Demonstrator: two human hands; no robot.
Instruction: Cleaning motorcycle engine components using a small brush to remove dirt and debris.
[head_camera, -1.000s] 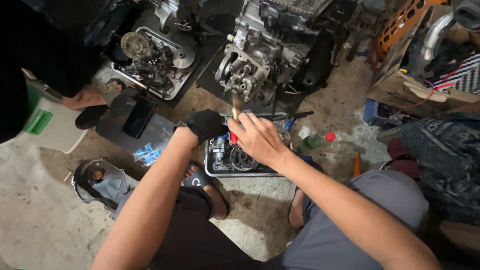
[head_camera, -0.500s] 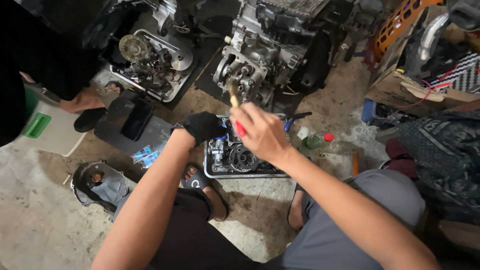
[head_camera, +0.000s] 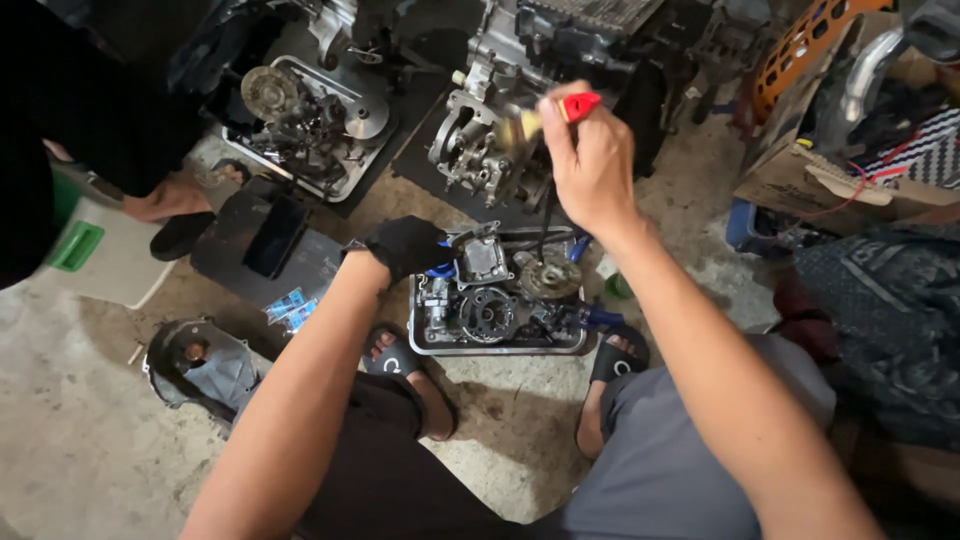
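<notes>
Right hand (head_camera: 592, 165): closed on red-handled brush (head_camera: 548, 113), axis level, bristles leftward at engine (head_camera: 490, 150). Left hand (head_camera: 407, 245): gloved, closed on tray (head_camera: 420, 335) rim, farther.

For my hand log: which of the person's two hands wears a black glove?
The left hand, at the metal tray's corner; the right hand is bare, holding a red-handled brush.

The right hand (head_camera: 592, 160) has risen from just above the shallow metal tray of engine parts (head_camera: 500, 345) to the grey engine block (head_camera: 490, 140) beyond it, carrying the red-handled brush (head_camera: 560, 110), whose bristles now blur against the block's side
</notes>
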